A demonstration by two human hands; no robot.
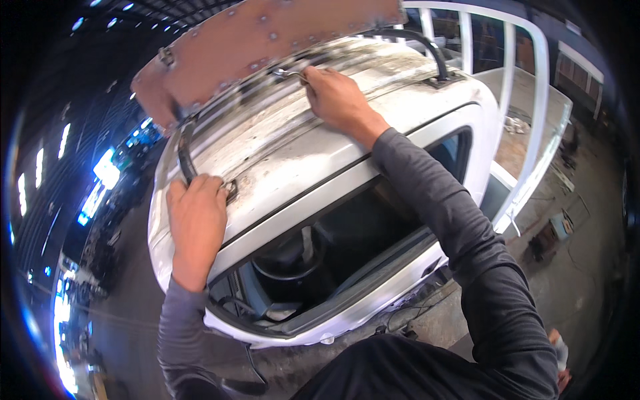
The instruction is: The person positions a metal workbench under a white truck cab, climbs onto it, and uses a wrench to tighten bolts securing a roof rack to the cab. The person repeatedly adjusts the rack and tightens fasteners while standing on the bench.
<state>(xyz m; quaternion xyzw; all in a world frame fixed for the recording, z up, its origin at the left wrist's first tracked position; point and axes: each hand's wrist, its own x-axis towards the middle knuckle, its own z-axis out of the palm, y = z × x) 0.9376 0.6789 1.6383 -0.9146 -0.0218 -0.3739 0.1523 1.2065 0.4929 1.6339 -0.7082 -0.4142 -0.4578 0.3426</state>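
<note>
"Where are your hands here?"

"Both are on or over the white roof [300, 155] of a cab. My left hand [198, 223] rests at the near edge, fingers bent down over the foot of the left bar [184, 155], next to a small dark bracket [232, 190]. Whether they are clenched there, I cannot tell; my own knuckles hide it."

"And the right?"

"My right hand [339, 100] reaches farther across, fingers closed around a shiny tool, probably a wrench [289, 73]. Its far end is blurred, just beside the lower edge of the rust-brown panel [267, 37]."

"Why spread the arms so wide?"

"The side window [373, 220] lies between me and the roof, so I lean over it, right arm stretched. The left hand low by the bar likely gives me a steady point, and gripping the wrench at its near end would leave its head free."

"What props up that panel?"

"It stands tilted above the roof's far side. The left bar meets its left end and the right bar [437, 57] curves up toward the other, so the pair seems to carry it."
</note>
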